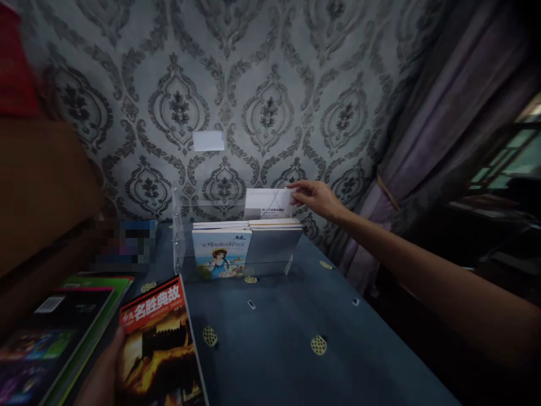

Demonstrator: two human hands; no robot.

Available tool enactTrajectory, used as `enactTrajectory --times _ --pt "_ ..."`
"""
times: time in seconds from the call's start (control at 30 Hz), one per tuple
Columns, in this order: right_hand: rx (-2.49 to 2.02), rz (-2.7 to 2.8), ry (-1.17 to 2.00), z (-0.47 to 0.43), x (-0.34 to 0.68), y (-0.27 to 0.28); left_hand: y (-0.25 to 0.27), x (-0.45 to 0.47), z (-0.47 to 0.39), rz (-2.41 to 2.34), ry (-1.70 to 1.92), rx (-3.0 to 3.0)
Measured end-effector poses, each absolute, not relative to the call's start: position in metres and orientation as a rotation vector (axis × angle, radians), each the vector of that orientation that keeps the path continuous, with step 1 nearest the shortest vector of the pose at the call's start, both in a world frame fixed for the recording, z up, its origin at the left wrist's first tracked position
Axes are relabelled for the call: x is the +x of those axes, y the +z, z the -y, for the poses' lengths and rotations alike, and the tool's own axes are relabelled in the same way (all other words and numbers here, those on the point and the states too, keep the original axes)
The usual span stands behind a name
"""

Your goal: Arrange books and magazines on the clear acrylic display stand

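In the head view my left hand (103, 366) holds a book (158, 338) by its left edge; its red title band has white Chinese characters, above a picture of a fortress wall. My right hand (315, 198) reaches to the back of a clear plastic book rack (180, 237). Its bent fingers close on the upper right corner of a white book (266, 202) that stands taller than the others. In front of it stand several upright books, among them one with a girl on its cover (222, 254) and a plain grey-blue one (273, 245).
At the left lies a stack of books with a black one (54, 327) on top, beside a brown box-like object (42, 186). The rack stands on a blue patterned tablecloth (274, 332) against the wallpaper (270, 113). A tied purple curtain (422, 129) hangs at right.
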State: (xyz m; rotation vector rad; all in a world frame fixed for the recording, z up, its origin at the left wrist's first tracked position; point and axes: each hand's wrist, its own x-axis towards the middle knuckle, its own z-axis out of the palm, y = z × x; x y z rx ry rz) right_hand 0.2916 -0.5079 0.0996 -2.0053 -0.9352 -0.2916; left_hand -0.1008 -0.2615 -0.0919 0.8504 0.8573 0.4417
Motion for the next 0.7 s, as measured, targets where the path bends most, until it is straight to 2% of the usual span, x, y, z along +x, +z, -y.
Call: enactTrajectory --times 0.13,0.2,0.23,0.37,0.47,0.6,0.7 --pt "-2.068 0.777 -0.847 0.503 0.235 0.089 -0.093 -0.109 0.26 -0.929 0.441 0.748" --pt "-1.935 0.747 -0.867 0.491 0.187 0.065 -0.094 -0.111 0.258 -0.832 0.475 0.735" --pt "-1.873 0.785 -0.784 0.482 0.159 0.049 -0.096 -0.111 0.256 -0.793 0.497 0.723" --pt "-1.767 1.126 0.188 0.438 0.047 -0.033 -0.102 -0.11 0.248 -0.764 0.608 0.711" --pt "-1.586 0.984 0.587 0.406 0.0 -0.08 -0.102 -0.11 0.246 -0.8 0.644 0.718" --pt "-1.31 0.574 0.979 0.387 -0.014 -0.102 -0.099 -0.111 0.247 -0.803 0.622 0.681" --pt "-1.24 0.38 1.059 0.387 -0.012 -0.105 -0.098 -0.109 0.248 -0.801 0.606 0.628"
